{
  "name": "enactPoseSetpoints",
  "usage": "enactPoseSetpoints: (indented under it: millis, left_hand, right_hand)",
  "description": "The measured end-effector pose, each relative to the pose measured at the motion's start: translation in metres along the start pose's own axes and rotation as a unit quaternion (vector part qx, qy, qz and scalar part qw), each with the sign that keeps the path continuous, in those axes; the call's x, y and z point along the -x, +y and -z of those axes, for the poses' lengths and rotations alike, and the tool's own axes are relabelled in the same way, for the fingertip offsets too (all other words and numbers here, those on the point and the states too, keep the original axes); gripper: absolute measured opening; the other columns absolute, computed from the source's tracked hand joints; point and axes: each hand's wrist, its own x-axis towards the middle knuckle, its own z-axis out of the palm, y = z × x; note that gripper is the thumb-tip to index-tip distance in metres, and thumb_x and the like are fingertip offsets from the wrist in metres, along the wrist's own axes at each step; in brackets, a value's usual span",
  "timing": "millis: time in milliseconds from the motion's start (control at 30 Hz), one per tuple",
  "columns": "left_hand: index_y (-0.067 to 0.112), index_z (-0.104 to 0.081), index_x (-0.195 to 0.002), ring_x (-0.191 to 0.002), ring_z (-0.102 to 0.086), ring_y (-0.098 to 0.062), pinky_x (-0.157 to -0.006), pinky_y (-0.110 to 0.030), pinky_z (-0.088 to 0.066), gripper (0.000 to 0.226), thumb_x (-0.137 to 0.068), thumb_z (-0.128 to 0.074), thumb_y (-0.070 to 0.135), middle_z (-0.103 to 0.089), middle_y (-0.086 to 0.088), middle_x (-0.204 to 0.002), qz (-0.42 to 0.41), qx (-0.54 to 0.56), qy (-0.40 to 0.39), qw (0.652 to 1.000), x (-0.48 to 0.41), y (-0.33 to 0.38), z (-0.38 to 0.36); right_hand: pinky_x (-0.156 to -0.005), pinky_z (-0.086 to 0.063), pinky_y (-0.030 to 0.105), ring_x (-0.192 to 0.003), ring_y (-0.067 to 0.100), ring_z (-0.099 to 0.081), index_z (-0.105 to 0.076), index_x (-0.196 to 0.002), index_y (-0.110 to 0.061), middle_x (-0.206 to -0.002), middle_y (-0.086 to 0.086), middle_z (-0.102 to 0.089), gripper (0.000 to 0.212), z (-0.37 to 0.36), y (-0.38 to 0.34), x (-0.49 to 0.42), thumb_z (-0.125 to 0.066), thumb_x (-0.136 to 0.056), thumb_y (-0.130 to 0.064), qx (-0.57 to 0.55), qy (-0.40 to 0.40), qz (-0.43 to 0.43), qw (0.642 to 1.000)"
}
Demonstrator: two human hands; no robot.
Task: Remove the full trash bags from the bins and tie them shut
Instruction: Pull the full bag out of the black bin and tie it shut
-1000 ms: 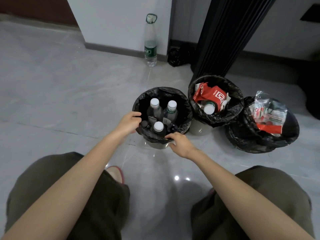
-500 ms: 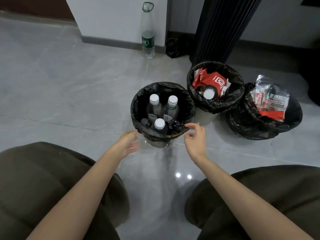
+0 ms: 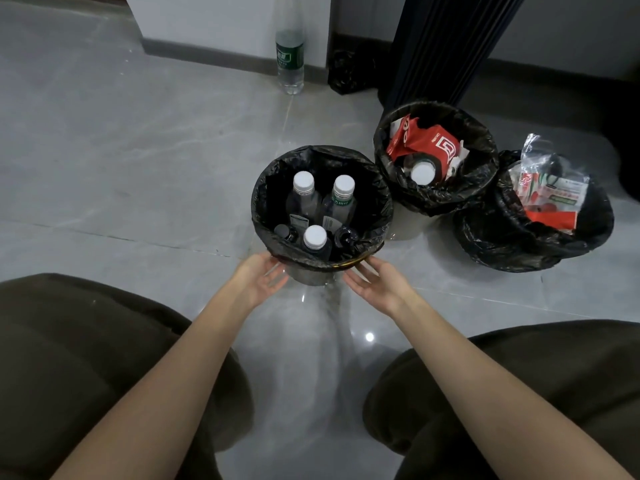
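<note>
Left hand point(image 3: 258, 280) and right hand point(image 3: 379, 284), fingers extended and released, flank the bottle-filled bin point(image 3: 311, 273) below its black liner point(image 3: 370, 202).

Glossy grey tiled floor point(image 3: 138, 150); crinkled shiny black plastic bin liner point(image 3: 375, 199); clear plastic bottles point(image 3: 304, 199) with white caps.

Grey tiled floor point(image 3: 138, 150) with three bag-lined bins point(image 3: 308, 277) and one upright bottle point(image 3: 290, 60)

Dim, even indoor light; small ceiling-light glare spots on the glossy floor point(image 3: 369, 337); wide-angle bending at edges; fingertips slightly blurred
</note>
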Motion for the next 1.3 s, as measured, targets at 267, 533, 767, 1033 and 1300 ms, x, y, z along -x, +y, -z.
enactPoseSetpoints:
  millis: [267,533,767,1033,1300]
  left_hand:
    - [0.011,-0.054,-0.095,-0.104,-0.053,-0.019,-0.093,-0.036,-0.045,0.01,-0.097,-0.045,0.008,-0.058,-0.005,-0.103,-0.015,-0.019,0.027,0.999,0.006,-0.001,0.003]
    - [0.007,-0.044,-0.084,-0.062,-0.061,-0.018,-0.063,-0.033,-0.058,0.015,-0.098,-0.04,0.004,-0.052,-0.011,-0.079,-0.111,-0.038,0.037,0.992,0.043,0.007,0.007]
    - [0.01,-0.044,-0.085,-0.059,-0.047,-0.018,-0.072,-0.034,-0.055,0.018,-0.092,-0.038,-0.006,-0.044,-0.006,-0.07,-0.183,-0.113,0.044,0.976,0.076,0.013,0.016]
    - [0.015,-0.047,-0.085,-0.063,-0.052,-0.016,-0.068,-0.029,-0.052,0.01,-0.094,-0.047,0.01,-0.054,-0.002,-0.075,-0.211,-0.183,0.037,0.959,0.088,0.023,0.006]
    - [0.012,-0.048,-0.121,-0.089,-0.052,-0.019,-0.08,-0.036,-0.049,0.042,-0.093,-0.048,0.043,-0.053,-0.003,-0.114,-0.204,-0.314,0.065,0.925,0.041,0.064,-0.015]
  right_hand:
    - [-0.073,-0.05,0.026,-0.074,0.012,-0.053,-0.055,-0.082,-0.011,-0.079,0.003,-0.056,0.017,0.0,0.0,0.0,-0.049,-0.097,-0.012,0.075,0.04,0.007,0.996]
    - [-0.063,-0.052,0.026,-0.075,0.018,-0.061,-0.046,-0.115,-0.009,-0.086,0.01,-0.058,0.017,0.003,-0.003,0.04,-0.042,-0.1,-0.011,0.187,0.043,0.096,0.977]
    - [-0.069,-0.051,0.026,-0.058,0.015,-0.051,-0.029,-0.079,-0.019,-0.062,0.003,-0.047,0.027,-0.002,-0.013,0.092,-0.045,-0.099,-0.009,0.204,-0.025,0.212,0.956]
    - [-0.065,-0.047,0.028,-0.056,0.016,-0.049,-0.041,-0.087,-0.014,-0.063,0.001,-0.05,0.023,-0.001,-0.028,0.122,-0.061,-0.09,-0.025,0.459,0.015,0.255,0.851]
    - [-0.101,-0.04,0.036,-0.117,0.022,-0.048,-0.049,-0.119,-0.011,-0.123,0.005,-0.052,0.046,-0.02,-0.057,0.087,-0.061,-0.087,-0.042,0.546,0.133,0.398,0.725]
